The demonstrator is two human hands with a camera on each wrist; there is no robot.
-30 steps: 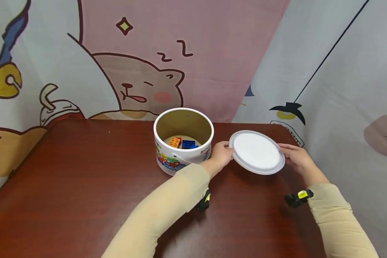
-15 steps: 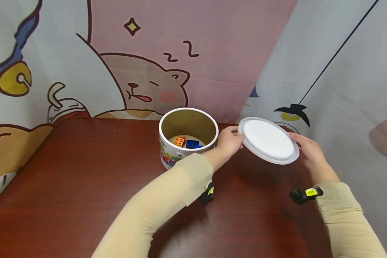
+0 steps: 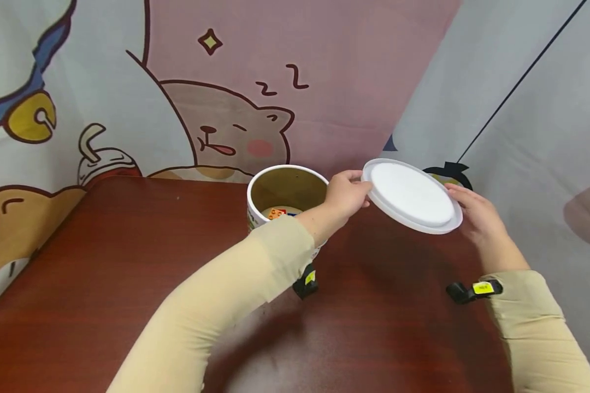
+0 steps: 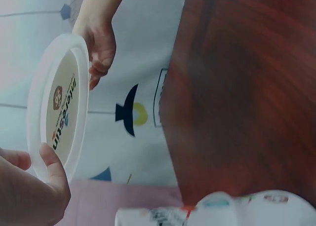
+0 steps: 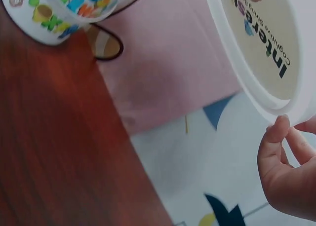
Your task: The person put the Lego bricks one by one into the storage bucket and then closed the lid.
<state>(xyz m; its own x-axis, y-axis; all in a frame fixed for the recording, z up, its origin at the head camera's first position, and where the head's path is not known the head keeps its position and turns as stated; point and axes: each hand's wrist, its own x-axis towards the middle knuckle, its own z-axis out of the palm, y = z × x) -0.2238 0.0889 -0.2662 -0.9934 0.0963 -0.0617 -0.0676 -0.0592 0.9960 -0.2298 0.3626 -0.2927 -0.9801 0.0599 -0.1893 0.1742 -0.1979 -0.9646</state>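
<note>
Between my two hands a round white plastic lid [image 3: 413, 195] is held up above the table, tilted with its right side lower. My left hand [image 3: 345, 195] pinches its left rim, thumb on one face, as the left wrist view shows. On the opposite rim my right hand [image 3: 479, 215] grips with thumb and fingers. Printed lettering covers the lid's other face [image 5: 266, 43] in the right wrist view. Left of the lid stands a white bucket [image 3: 257, 218] without a cover, partly hidden behind my left hand and forearm. Orange toy bricks [image 3: 276, 213] and a bit of blue show inside it.
The bucket stands near the back edge of a dark red-brown wooden table [image 3: 142, 262]. A cartoon-printed cloth [image 3: 344, 82] hangs right behind the table and along its right side. Black wrist cameras [image 3: 472, 291] are strapped to both sleeves.
Both hands have raised the lid higher and carried it slightly right. My left forearm now covers more of the bucket. The head view has shifted a little.
</note>
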